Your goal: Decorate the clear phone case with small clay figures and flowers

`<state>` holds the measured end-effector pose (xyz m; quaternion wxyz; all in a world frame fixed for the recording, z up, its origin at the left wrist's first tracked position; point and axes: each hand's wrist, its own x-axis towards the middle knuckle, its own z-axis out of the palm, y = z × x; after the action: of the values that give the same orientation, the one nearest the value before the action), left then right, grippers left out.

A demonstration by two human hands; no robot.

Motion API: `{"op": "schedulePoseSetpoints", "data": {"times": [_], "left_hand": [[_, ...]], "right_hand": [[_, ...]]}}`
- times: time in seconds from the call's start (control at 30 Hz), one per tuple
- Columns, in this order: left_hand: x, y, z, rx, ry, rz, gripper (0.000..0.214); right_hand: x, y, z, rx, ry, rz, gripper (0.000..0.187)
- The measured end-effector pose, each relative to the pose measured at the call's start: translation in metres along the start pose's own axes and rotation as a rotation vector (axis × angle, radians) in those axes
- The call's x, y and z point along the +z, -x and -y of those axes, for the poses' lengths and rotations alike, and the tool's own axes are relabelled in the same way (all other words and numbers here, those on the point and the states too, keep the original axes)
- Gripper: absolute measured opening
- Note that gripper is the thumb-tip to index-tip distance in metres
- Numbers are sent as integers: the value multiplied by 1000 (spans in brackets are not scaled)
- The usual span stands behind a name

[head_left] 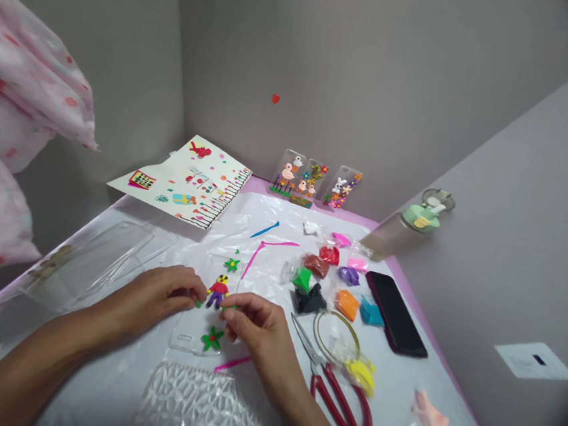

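Observation:
A clear phone case (185,327) lies flat before me. On it is a small clay figure (219,290) with a yellow head, red top and purple legs, between two green clay flowers. My left hand (168,292) rests at the case's left edge, its fingers closed on a small piece of green clay (198,304). At the figure's feet my right hand (256,324) has thumb and forefinger pinched, with a bit of green showing at the tips. What the right fingers hold is mostly hidden.
Bagged coloured clay (346,305), red-handled scissors (340,406), a tape roll (336,335) and a black phone (397,314) lie to the right. A textured clear sheet (199,409) lies in front. Behind are modelling tools (265,230), decorated cases (288,173) and a bottle (392,233).

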<state>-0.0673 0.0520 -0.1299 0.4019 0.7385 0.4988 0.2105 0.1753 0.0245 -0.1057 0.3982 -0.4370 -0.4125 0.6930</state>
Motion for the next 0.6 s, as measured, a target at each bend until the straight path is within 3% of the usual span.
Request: {"op": "schedulePoseSetpoints", "data": {"times": [0.43,0.6], "left_hand": [[-2,0,3,53,17,-56,20],[0,6,-13,78,79,-155,21]], "right_hand": [[1,0,1,-26,-5,15,41],[2,-1,-1,31,-94,-4,47]]}}
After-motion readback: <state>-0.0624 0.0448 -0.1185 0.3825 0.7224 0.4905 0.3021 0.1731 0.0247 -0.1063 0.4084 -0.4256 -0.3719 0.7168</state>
